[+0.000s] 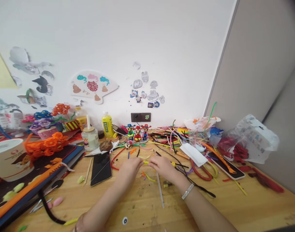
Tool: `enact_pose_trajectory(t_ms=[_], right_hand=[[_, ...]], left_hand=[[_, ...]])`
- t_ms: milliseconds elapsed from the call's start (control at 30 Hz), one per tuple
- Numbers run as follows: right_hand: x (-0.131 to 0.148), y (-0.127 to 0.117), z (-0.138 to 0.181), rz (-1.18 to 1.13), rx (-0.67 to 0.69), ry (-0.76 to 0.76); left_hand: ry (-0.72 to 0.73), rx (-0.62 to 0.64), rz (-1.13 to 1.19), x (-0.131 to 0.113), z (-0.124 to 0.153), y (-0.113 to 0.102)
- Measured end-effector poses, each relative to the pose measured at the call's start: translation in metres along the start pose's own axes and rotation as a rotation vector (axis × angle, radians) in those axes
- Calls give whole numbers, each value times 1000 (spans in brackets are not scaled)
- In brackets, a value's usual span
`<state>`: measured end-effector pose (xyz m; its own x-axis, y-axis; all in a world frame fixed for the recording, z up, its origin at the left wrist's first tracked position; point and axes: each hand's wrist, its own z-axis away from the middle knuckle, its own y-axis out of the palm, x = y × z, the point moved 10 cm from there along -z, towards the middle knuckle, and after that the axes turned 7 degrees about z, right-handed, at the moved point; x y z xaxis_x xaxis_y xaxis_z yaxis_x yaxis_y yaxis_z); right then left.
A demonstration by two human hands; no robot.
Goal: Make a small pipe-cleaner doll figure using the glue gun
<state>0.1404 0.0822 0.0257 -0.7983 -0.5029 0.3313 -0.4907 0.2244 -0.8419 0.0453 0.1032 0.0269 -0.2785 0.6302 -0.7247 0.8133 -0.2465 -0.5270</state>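
Over the middle of the table, my left hand (131,168) and my right hand (165,167) almost meet at the fingertips. Both pinch a short yellow pipe cleaner (145,162) that spans the small gap between them. Part of it is hidden by the fingers. Just below lie a curved yellow piece (150,178) and a small orange and purple scrap (144,176). A translucent stick (160,190) lies under my right hand's wrist side, beside a small brassy item (167,184). Behind the hands stand several small colourful figurines (137,135).
A black phone (101,169) lies left of my left arm. Loose pipe cleaners (162,137) are heaped at the back. On the right are scissors (206,172) and plastic bags (256,138). At left stand a paper tub (9,159), a candle jar (90,138) and a yellow bottle (107,124).
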Motion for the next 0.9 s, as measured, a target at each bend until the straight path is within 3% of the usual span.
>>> enact_pose_trajectory(t_ms=[67, 167, 267, 533, 900], right_hand=[[0, -1, 0, 17, 4, 9], [2, 0, 0, 26, 19, 4], [3, 1, 0, 26, 51, -18], [-14, -6, 1, 55, 108, -37], [-39, -36, 4, -58, -21, 24]], left_hand=[[97, -1, -144, -14, 3, 1], [356, 32, -606, -40, 10, 14], [516, 60, -876, -46, 15, 26], [567, 109, -857, -48, 13, 16], [488, 122, -776, -51, 9, 5]])
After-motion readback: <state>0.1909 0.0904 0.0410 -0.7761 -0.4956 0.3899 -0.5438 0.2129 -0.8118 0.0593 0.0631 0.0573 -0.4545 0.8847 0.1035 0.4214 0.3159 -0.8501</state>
